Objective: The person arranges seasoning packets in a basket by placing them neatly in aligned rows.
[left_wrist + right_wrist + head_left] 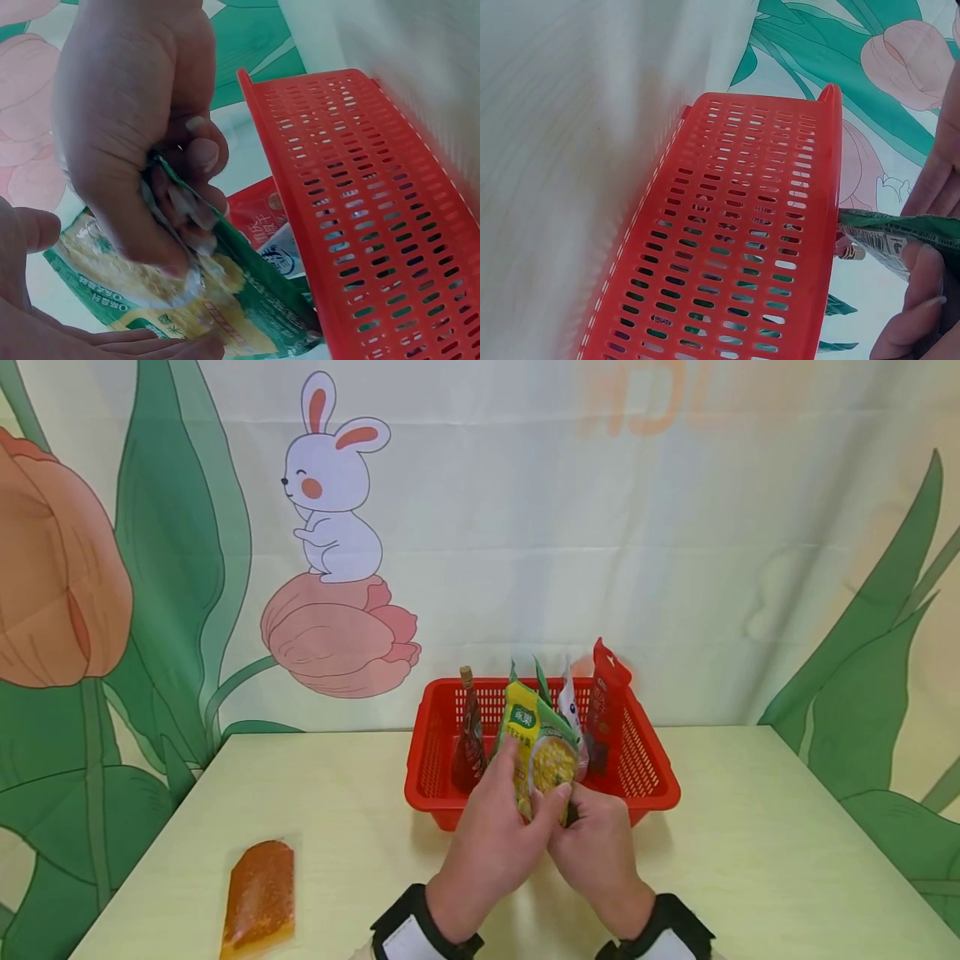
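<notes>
Both hands hold a green and yellow soup packet (551, 752) with a bowl pictured on it, in front of the red basket (420, 760) and overlapping its near rim. My left hand (487, 827) is at the packet's left side, its thumb low on the front. Low on the packet's right, my right hand (596, 831) pinches the corner between thumb and curled fingers. The left wrist view shows the right hand (127, 142) gripping the soup packet (232, 300) while the left fingers (150, 346) lie along it. Part of the packet is hidden behind the hands.
Inside the basket stand a dark bottle-shaped item (468, 743), a red bag (606, 702) and a white bag (570, 702). Green packet tips show behind the soup packet. A wrapped brown bread (261, 893) lies at the table's left. A printed curtain (510, 568) hangs behind.
</notes>
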The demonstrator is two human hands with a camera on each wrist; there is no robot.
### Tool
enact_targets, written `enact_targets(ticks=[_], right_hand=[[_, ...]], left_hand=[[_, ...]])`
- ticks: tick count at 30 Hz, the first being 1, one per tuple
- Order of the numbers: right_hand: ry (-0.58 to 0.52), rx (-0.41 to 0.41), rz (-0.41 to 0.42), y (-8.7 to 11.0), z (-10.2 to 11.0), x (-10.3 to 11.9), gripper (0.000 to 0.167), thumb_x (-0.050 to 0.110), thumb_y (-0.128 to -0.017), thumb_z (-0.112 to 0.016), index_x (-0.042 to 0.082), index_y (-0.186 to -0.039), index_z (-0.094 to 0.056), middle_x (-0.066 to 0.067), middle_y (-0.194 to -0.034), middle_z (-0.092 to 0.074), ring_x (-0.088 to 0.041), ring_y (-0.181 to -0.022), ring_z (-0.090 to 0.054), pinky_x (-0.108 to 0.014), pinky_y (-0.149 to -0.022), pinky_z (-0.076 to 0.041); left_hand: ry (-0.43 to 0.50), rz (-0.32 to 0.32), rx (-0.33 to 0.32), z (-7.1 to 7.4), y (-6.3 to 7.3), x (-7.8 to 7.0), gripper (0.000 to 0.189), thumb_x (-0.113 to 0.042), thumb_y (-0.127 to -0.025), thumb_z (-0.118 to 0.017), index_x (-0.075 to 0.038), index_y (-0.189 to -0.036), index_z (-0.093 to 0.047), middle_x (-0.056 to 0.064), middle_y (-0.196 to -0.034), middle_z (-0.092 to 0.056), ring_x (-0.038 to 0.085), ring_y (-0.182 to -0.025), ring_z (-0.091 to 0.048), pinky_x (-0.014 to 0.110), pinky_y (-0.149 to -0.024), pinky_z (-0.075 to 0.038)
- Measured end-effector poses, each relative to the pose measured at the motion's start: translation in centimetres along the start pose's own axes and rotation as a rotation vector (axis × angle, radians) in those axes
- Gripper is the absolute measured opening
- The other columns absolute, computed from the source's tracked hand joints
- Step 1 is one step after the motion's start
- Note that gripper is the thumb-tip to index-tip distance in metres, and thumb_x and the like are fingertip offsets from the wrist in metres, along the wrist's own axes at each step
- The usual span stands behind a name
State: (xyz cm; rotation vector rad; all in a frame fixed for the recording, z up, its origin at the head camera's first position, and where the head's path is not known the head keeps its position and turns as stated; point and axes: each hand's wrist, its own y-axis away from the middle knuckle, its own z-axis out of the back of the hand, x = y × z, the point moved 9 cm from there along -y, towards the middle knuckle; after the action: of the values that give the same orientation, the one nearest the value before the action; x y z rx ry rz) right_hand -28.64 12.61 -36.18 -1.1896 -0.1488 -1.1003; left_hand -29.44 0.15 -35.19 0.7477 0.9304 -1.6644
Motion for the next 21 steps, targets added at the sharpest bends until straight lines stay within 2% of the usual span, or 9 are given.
enact_targets(ticks=[3, 6, 12, 21], right_hand=[[0.003, -0.020, 0.027, 0.1, 0.0, 0.1, 0.012, 0.012, -0.083, -0.086, 0.003, -0.086, -0.078, -0.007, -0.077, -0.078, -0.012, -0.068, -0.074, -0.024, -0.066, -0.062], [0.014, -0.028, 0.044, 0.2, 0.0, 0.3, 0.011, 0.011, -0.084, -0.084, 0.002, -0.086, -0.077, -0.008, -0.077, -0.078, -0.014, -0.070, -0.075, -0.028, -0.067, -0.063], [0.055, -0.006, 0.045, 0.4, -0.1, 0.7, 0.019, 0.010, -0.084, -0.083, -0.001, -0.099, -0.077, -0.012, -0.085, -0.079, -0.020, -0.075, -0.077, -0.036, -0.071, -0.064], [0.063, 0.005, 0.067, 0.5, -0.4, 1.2, 0.023, 0.006, -0.083, -0.083, -0.001, -0.103, -0.076, -0.013, -0.091, -0.080, -0.024, -0.081, -0.078, -0.039, -0.073, -0.064]], left_hand=[[-0.014, -0.010, -0.004, -0.1, 0.1, -0.3, 0.086, -0.053, -0.096, -0.065, -0.011, -0.161, -0.026, 0.008, -0.157, -0.044, 0.025, -0.133, -0.054, 0.047, -0.106, -0.054], [-0.010, 0.010, 0.004, -0.3, 0.1, -0.5, 0.088, -0.054, -0.095, -0.066, -0.012, -0.161, -0.026, 0.009, -0.157, -0.045, 0.026, -0.135, -0.053, 0.049, -0.106, -0.053], [0.004, 0.059, 0.021, -0.6, 0.0, -0.6, 0.090, -0.055, -0.092, -0.069, -0.015, -0.161, -0.027, 0.007, -0.157, -0.046, 0.027, -0.140, -0.051, 0.052, -0.103, -0.055], [0.012, 0.040, -0.009, -0.5, 0.0, -1.1, 0.087, -0.053, -0.094, -0.068, -0.011, -0.160, -0.031, 0.008, -0.156, -0.049, 0.029, -0.141, -0.052, 0.054, -0.103, -0.053]])
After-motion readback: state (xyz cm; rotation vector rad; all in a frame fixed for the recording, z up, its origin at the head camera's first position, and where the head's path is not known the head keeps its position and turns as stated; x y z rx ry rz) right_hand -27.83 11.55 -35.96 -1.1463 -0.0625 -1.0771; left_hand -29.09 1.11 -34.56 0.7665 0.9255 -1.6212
